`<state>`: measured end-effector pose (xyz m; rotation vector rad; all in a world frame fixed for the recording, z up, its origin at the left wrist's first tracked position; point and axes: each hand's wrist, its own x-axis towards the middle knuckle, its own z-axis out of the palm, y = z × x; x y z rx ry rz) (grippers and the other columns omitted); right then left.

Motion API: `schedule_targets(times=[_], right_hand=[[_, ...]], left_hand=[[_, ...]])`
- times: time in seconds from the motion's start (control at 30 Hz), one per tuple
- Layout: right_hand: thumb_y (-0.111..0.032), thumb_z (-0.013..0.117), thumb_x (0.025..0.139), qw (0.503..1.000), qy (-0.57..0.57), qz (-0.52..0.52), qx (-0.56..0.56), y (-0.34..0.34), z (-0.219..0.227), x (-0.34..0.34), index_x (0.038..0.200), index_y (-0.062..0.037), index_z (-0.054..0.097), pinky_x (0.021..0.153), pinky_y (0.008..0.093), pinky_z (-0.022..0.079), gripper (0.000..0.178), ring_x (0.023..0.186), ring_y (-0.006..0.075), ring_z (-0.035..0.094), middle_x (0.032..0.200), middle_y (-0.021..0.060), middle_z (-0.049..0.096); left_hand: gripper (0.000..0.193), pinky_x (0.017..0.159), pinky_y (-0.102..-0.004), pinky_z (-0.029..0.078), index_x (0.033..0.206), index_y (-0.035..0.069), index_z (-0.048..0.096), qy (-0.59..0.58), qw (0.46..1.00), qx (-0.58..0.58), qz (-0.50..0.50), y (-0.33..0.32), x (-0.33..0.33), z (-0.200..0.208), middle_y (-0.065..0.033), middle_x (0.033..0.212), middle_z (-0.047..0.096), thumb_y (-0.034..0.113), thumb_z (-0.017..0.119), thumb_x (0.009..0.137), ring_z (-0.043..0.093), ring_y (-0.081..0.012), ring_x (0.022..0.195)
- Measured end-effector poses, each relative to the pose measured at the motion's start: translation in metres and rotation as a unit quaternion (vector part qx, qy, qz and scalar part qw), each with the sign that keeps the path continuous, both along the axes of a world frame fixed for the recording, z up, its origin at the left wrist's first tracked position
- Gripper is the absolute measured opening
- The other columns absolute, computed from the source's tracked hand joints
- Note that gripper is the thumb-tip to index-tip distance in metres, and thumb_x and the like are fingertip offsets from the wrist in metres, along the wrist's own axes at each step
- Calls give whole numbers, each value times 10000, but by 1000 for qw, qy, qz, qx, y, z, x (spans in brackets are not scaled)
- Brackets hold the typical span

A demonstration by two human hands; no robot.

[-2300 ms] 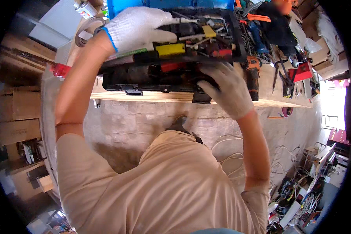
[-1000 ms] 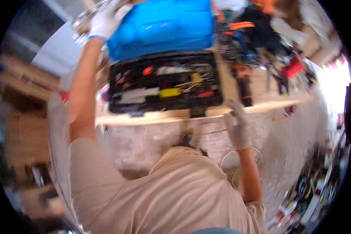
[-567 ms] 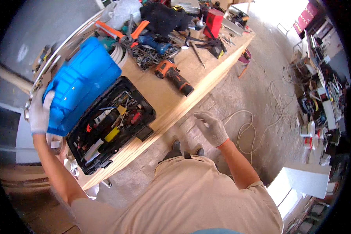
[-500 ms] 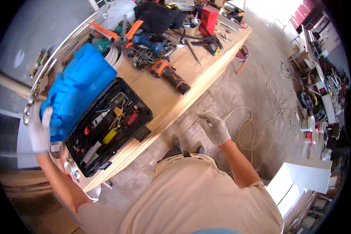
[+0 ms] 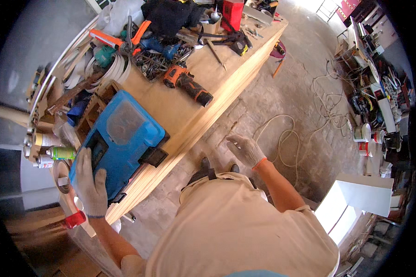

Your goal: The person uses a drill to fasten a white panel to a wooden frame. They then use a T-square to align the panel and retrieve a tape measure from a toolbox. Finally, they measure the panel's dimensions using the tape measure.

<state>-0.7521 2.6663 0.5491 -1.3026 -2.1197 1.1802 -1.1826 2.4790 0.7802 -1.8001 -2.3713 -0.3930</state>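
A blue toolbox (image 5: 125,138) with a black latch lies closed on the wooden workbench (image 5: 189,120). My left hand (image 5: 90,183), in a white glove, rests flat on the near end of its lid. My right hand (image 5: 245,148), also gloved, hangs in the air off the bench's front edge, fingers spread and holding nothing. An orange and black cordless drill (image 5: 188,84) lies on the bench beyond the toolbox.
The far end of the bench holds a heap of tools, clamps, coiled white hose (image 5: 113,69) and a red box (image 5: 232,14). Spray cans (image 5: 55,152) stand left of the toolbox. A cable (image 5: 282,138) loops over the stone floor, and cluttered shelves stand at the right.
The toolbox lid has come down from open to shut, and my left hand has moved from its raised edge onto its top. My right hand has stayed off the bench.
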Motion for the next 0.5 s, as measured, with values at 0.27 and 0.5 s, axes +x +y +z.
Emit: schedule_targets(times=[0.27,0.5], right_hand=[[-250,664,1010,999,-42,-10,-17,14,17,0,1210,-40,745,871,429,598,301,986,354,763,1134,207,761],[-310,628,1012,991,-126,10,-35,19,17,-1,1186,-62,751,885,475,576,326,993,403,733,1078,194,768]], left_hand=[[607,1230,-497,345,1506,-35,525,46,998,25,47,22,6,-26,-266,1526,544,409,507,1092,458,-447,1468],[552,1205,-483,385,1484,-55,543,-74,975,196,72,11,12,-36,-224,1501,586,349,433,1125,536,-389,1408]])
